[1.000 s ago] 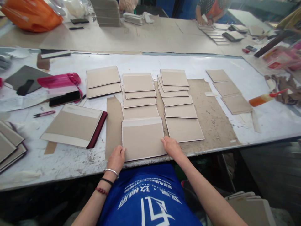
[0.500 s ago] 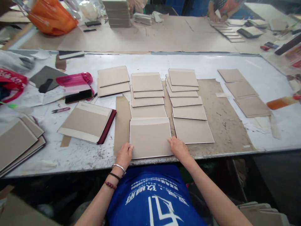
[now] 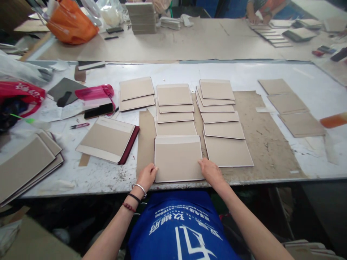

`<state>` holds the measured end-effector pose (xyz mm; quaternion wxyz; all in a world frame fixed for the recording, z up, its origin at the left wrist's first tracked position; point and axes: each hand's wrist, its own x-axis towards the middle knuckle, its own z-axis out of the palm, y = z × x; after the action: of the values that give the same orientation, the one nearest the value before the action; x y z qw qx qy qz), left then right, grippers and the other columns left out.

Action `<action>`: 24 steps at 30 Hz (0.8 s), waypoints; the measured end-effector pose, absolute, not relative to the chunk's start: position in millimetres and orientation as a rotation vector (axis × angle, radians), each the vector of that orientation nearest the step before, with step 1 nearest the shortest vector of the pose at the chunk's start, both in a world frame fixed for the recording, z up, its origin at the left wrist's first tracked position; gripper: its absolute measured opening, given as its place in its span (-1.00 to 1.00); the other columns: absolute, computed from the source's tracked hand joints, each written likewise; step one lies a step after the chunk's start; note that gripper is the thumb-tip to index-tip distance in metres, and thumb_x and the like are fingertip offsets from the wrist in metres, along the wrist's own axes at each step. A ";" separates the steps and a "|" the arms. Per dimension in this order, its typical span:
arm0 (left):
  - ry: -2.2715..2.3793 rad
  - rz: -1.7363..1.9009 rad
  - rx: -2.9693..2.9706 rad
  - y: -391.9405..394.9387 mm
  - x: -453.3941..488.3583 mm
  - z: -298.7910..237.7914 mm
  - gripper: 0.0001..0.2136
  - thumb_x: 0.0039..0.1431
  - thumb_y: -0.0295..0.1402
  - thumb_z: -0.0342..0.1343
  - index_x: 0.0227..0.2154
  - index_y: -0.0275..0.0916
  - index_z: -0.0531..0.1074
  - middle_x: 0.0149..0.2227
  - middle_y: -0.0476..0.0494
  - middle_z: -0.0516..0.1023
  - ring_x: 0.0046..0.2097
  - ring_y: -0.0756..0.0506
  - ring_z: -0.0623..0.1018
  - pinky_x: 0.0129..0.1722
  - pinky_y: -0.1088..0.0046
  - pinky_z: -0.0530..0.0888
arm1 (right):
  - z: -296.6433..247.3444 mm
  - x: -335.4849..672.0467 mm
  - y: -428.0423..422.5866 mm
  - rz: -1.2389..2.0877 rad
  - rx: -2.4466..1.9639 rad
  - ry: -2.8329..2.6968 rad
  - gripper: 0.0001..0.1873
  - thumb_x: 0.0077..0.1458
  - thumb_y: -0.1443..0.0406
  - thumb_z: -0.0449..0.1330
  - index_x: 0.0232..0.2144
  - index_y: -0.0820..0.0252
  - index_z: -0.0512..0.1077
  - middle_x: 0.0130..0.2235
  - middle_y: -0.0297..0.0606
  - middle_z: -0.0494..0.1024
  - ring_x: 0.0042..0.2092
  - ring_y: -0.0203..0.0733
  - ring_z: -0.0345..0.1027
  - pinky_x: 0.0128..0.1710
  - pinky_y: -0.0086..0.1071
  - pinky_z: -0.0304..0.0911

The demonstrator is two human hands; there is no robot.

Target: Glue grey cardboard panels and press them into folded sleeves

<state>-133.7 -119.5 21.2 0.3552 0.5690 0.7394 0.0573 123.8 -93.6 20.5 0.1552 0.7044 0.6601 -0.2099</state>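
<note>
A grey-brown cardboard panel (image 3: 177, 158) lies at the near edge of the white table (image 3: 271, 77), lowest in an overlapping column of panels (image 3: 175, 108). My left hand (image 3: 146, 176) pinches its lower left corner, fingers curled on the edge. At the panel's lower right corner my right hand (image 3: 211, 172) grips the edge the same way. A second column of panels (image 3: 219, 119) lies just right of it, and a pair of panels (image 3: 135, 93) lies further back to the left.
A red-spined board cover (image 3: 108, 139) lies left of the panel, more boards (image 3: 24, 166) at far left. A pink case (image 3: 93, 92), black phone (image 3: 98, 111), cutter (image 3: 79, 126) and red bag (image 3: 18, 94) sit left. Three panels (image 3: 291, 104) and an orange bottle (image 3: 333, 120) lie right. Another person (image 3: 260, 11) works at the far table.
Both hands stay on the same panel's lower corners. The view has swung left, so everything sits further right in the picture and more of the left side shows.
</note>
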 end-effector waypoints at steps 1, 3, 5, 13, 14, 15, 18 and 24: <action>1.913 0.148 1.476 -119.6 -133.2 21.7 -0.80 0.07 -0.33 -0.12 -0.63 -0.20 0.19 -0.64 0.06 0.27 -0.50 0.01 0.32 -0.47 0.51 0.20 | 20.1 124.2 -93.7 -0.602 2.020 1.900 -0.72 0.21 0.20 -0.17 -0.27 0.20 0.29 -0.28 -0.14 0.50 -0.22 -0.16 0.40 -0.32 -0.39 0.16; 1.916 0.141 1.485 -119.6 -132.5 22.4 -0.80 0.07 -0.34 -0.12 -0.64 -0.20 0.18 -0.64 0.06 0.26 -0.51 0.01 0.31 -0.47 0.51 0.20 | 19.1 125.0 -94.0 -0.606 2.030 1.917 -0.72 0.21 0.21 -0.16 -0.28 0.20 0.29 -0.28 -0.15 0.50 -0.22 -0.16 0.40 -0.32 -0.40 0.16; 1.920 0.130 1.493 -119.3 -132.1 22.9 -0.79 0.07 -0.34 -0.11 -0.64 -0.19 0.16 -0.64 0.06 0.25 -0.51 0.00 0.31 -0.47 0.50 0.19 | 18.4 125.8 -94.7 -0.618 2.040 1.932 -0.73 0.22 0.22 -0.17 -0.28 0.20 0.28 -0.29 -0.16 0.50 -0.23 -0.18 0.40 -0.32 -0.41 0.15; 1.933 0.095 1.514 -118.3 -130.8 25.1 -0.79 0.05 -0.33 -0.11 -0.66 -0.17 0.13 -0.64 0.04 0.28 -0.51 -0.02 0.34 -0.47 0.49 0.21 | 19.8 125.7 -96.0 -0.680 2.066 1.914 -0.73 0.22 0.21 -0.17 -0.25 0.18 0.28 -0.27 -0.16 0.50 -0.21 -0.18 0.39 -0.31 -0.41 0.15; 1.934 0.092 1.516 -118.4 -130.6 25.3 -0.79 0.05 -0.33 -0.11 -0.66 -0.17 0.14 -0.64 0.03 0.29 -0.50 -0.02 0.34 -0.47 0.49 0.21 | 20.1 125.6 -95.9 -0.676 2.067 1.915 -0.73 0.22 0.21 -0.17 -0.25 0.18 0.28 -0.27 -0.16 0.50 -0.21 -0.18 0.39 -0.31 -0.41 0.15; 1.936 0.090 1.519 -118.5 -130.3 25.4 -0.79 0.05 -0.33 -0.11 -0.66 -0.17 0.14 -0.64 0.03 0.29 -0.51 -0.02 0.34 -0.47 0.49 0.21 | 20.3 125.5 -95.9 -0.670 2.070 1.920 -0.73 0.22 0.21 -0.16 -0.26 0.18 0.28 -0.27 -0.16 0.50 -0.21 -0.18 0.39 -0.30 -0.41 0.15; 1.948 0.087 1.526 -119.0 -129.4 25.5 -0.79 0.05 -0.33 -0.11 -0.66 -0.17 0.13 -0.65 0.04 0.28 -0.52 -0.02 0.33 -0.49 0.50 0.21 | 20.7 125.5 -95.8 -0.668 2.066 1.932 -0.73 0.22 0.22 -0.16 -0.26 0.19 0.29 -0.27 -0.17 0.50 -0.21 -0.18 0.39 -0.31 -0.42 0.15; 1.979 0.085 1.541 -119.8 -128.1 24.8 -0.80 0.06 -0.34 -0.10 -0.65 -0.17 0.15 -0.63 0.03 0.29 -0.49 -0.03 0.34 -0.48 0.50 0.21 | 20.3 125.7 -95.2 -0.666 2.041 1.942 -0.73 0.22 0.24 -0.18 -0.26 0.20 0.28 -0.28 -0.16 0.49 -0.21 -0.20 0.39 -0.30 -0.43 0.16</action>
<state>-128.1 -119.8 24.8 0.3106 0.5837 0.7495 0.0322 125.7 -95.2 20.3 0.1230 0.6995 0.6659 -0.2284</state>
